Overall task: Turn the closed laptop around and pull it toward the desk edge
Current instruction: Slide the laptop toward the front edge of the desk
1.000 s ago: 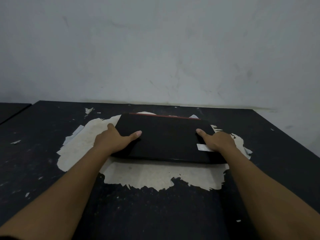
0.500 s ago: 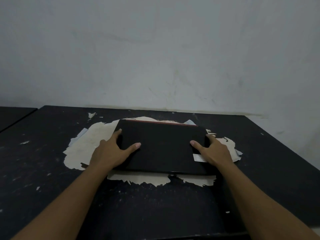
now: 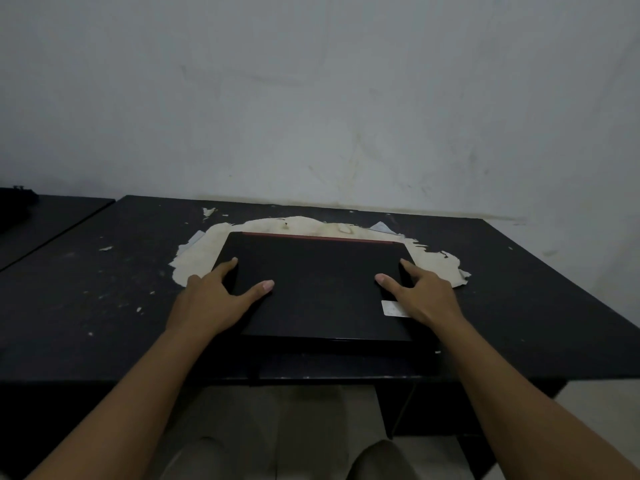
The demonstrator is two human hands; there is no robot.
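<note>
A closed black laptop [image 3: 322,285] with a red strip along its far edge lies flat on the black desk [image 3: 104,306], its near edge close to the desk's front edge. A small white sticker [image 3: 391,308] marks its near right corner. My left hand [image 3: 211,299] grips the laptop's left side, thumb on the lid and fingers over the edge. On the right side my right hand [image 3: 426,296] holds it the same way, partly covering the sticker.
A pale patch of peeled surface [image 3: 197,258] shows on the desk behind and beside the laptop. A grey wall [image 3: 311,98] rises at the back. A second dark desk [image 3: 41,220] adjoins on the left. Below the front edge lie the floor and my knees [image 3: 377,459].
Both hands have slid the laptop toward me across the pale patch, so it now sits near the desk's front edge. The view has tilted down, and the floor now shows.
</note>
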